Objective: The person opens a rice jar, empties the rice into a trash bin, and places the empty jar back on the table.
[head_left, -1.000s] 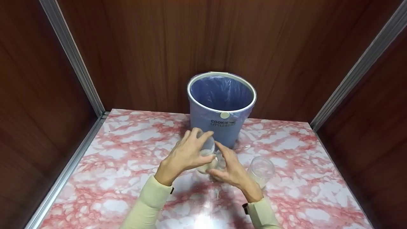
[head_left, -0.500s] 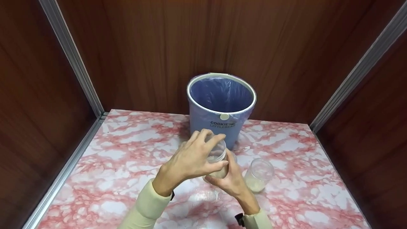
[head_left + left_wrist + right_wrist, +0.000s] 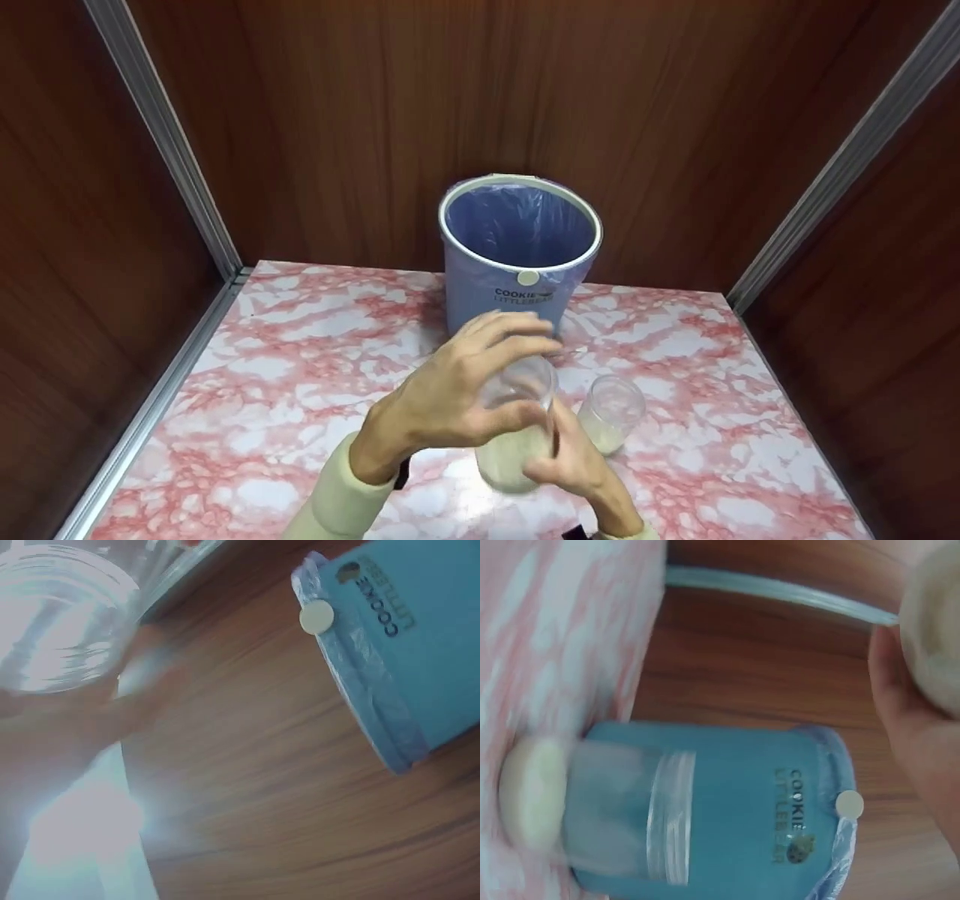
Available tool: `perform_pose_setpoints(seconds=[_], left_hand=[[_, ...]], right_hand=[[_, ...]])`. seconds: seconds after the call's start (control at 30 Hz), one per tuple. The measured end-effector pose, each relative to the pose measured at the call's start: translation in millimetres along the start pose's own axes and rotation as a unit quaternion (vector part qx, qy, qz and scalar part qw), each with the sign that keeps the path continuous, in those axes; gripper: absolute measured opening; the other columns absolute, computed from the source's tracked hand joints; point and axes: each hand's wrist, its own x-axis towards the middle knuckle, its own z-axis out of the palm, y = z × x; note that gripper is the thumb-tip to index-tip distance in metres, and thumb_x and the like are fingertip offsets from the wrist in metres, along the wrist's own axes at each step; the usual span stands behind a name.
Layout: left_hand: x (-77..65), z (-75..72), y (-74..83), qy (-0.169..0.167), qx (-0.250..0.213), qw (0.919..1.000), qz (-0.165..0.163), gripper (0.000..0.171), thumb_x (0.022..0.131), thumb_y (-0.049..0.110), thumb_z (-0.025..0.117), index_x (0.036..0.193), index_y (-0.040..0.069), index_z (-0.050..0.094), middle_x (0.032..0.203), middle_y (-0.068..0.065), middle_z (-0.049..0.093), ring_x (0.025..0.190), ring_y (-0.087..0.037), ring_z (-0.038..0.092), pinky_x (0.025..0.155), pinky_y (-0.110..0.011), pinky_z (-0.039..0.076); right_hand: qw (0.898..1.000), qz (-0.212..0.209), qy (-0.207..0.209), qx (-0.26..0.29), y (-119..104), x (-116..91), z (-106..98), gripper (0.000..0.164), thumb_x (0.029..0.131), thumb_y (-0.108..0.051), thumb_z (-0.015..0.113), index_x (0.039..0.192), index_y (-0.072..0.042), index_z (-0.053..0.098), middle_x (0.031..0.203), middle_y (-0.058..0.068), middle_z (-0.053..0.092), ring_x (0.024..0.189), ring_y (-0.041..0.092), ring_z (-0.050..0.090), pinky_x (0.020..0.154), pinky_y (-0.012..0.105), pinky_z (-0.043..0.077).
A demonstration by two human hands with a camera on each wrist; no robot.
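Observation:
Between the two hands a clear jar (image 3: 510, 457) with pale contents in its lower part is held above the table. My left hand (image 3: 450, 390) curves round its upper part, thumb across the near side and fingers over the far rim. My right hand (image 3: 570, 457) grips the lower right side, thumb in front. From the right wrist view the jar's round beige base (image 3: 937, 630) shows beside a hand. The left wrist view catches the jar's transparent wall (image 3: 67, 622) with a blurred hand under it. A second clear jar (image 3: 613, 409), lidless, with a pale layer inside, stands to the right.
A blue bin (image 3: 502, 277) lined with a plastic bag stands behind the hands, near the back wall. Brown wood-look panels (image 3: 337, 150) enclose the back and sides. The table (image 3: 300, 360) has a red and white marbled top.
The held jar has moved toward the camera and a little right, now lower in the head view. The right hand has gone from beside it to gripping its lower side. The second jar stays put.

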Motion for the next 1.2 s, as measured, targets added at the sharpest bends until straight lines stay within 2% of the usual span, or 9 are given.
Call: perform_pose_setpoints(seconds=[0.13,0.27,0.43,0.53,0.73,0.83,1.03,1.1,1.2], left_hand=[[2.6,-2.0,2.2,0.025,-0.118,0.9851,0.122,0.029,0.087,0.026,0.059,0.107,0.005,0.063,0.118,-0.011,0.059,0.119,-0.024,0.05,0.1,-0.037,0.039],[-4.3,6.8,2.4,-0.009,-0.143,0.9821,0.123,0.024,0.085,0.021,0.063,0.104,0.007,0.065,0.115,-0.008,0.061,0.114,-0.019,0.054,0.096,-0.031,0.042],[-11.6,17.6,0.7,0.017,-0.023,0.9987,0.043,0.021,0.086,0.026,0.061,0.101,0.013,0.067,0.109,0.002,0.063,0.103,-0.009,0.055,0.09,-0.022,0.042],[-16.5,24.8,-2.2,0.043,0.06,0.9966,-0.038,0.022,0.087,0.031,0.058,0.1,0.016,0.067,0.106,0.006,0.061,0.099,-0.008,0.054,0.086,-0.025,0.043],[-19.5,38.1,-3.5,0.077,0.133,0.9746,-0.163,0.027,0.091,0.039,0.052,0.104,0.02,0.066,0.111,0.005,0.058,0.103,-0.01,0.051,0.084,-0.031,0.043],[-18.9,36.1,-1.3,0.079,0.125,0.9732,-0.176,0.033,0.093,0.042,0.048,0.111,0.019,0.063,0.122,0.002,0.055,0.116,-0.012,0.047,0.094,-0.035,0.038],[-14.5,14.5,3.0,0.075,0.006,0.9949,-0.067,0.036,0.094,0.041,0.049,0.115,0.014,0.06,0.132,-0.002,0.048,0.127,-0.017,0.041,0.104,-0.034,0.033],[-13.1,9.4,5.4,0.053,-0.037,0.9978,-0.016,0.036,0.093,0.041,0.05,0.113,0.013,0.06,0.132,-0.004,0.048,0.124,-0.018,0.044,0.1,-0.03,0.038],[-12.6,7.5,11.4,0.004,-0.091,0.9944,0.053,0.032,0.092,0.036,0.053,0.11,0.011,0.06,0.129,-0.008,0.051,0.121,-0.02,0.047,0.098,-0.029,0.04]], right_hand=[[0.993,-0.048,-0.084,0.074,-5.5,1.8,-0.5,0.083,0.081,-0.047,0.059,0.135,0.009,0.031,0.125,0.02,0.051,0.112,0.026,0.052,0.096,0.036,0.042],[0.981,-0.089,-0.139,0.104,-5.0,6.2,0.5,0.085,0.085,-0.054,0.053,0.131,0.014,0.031,0.126,0.021,0.049,0.112,0.027,0.052,0.093,0.039,0.044],[0.998,0.028,-0.052,0.036,-9.6,-4.1,3.1,0.072,0.074,-0.018,0.07,0.132,0.006,0.035,0.118,0.019,0.054,0.099,0.018,0.059,0.083,0.032,0.049],[0.993,0.099,0.033,-0.062,-12.9,-6.0,13.6,0.082,0.07,-0.014,0.077,0.138,-0.006,0.031,0.123,0.012,0.052,0.096,0.016,0.059,0.08,0.029,0.05],[0.946,0.035,0.145,-0.287,-4.3,3.2,30.7,0.091,0.068,-0.029,0.082,0.14,-0.008,0.029,0.132,0.004,0.046,0.115,0.019,0.05,0.094,0.035,0.042],[0.954,0.041,0.148,-0.256,-3.4,3.1,28.7,0.093,0.068,-0.025,0.082,0.142,-0.011,0.027,0.133,0.005,0.044,0.114,0.02,0.05,0.093,0.035,0.044],[0.997,0.074,0.006,-0.008,-9.1,-6.8,3.6,0.079,0.067,-0.008,0.075,0.136,-0.009,0.036,0.118,0.011,0.055,0.096,0.018,0.059,0.082,0.032,0.049],[0.995,0.033,-0.079,0.05,-8.5,-7.1,-4.4,0.069,0.069,-0.01,0.071,0.131,-0.002,0.04,0.112,0.013,0.06,0.096,0.017,0.059,0.085,0.033,0.048],[0.965,-0.057,-0.219,0.134,-6.4,0.9,-7.9,0.06,0.079,-0.024,0.066,0.121,0.012,0.042,0.101,0.022,0.06,0.091,0.019,0.06,0.082,0.036,0.05]])
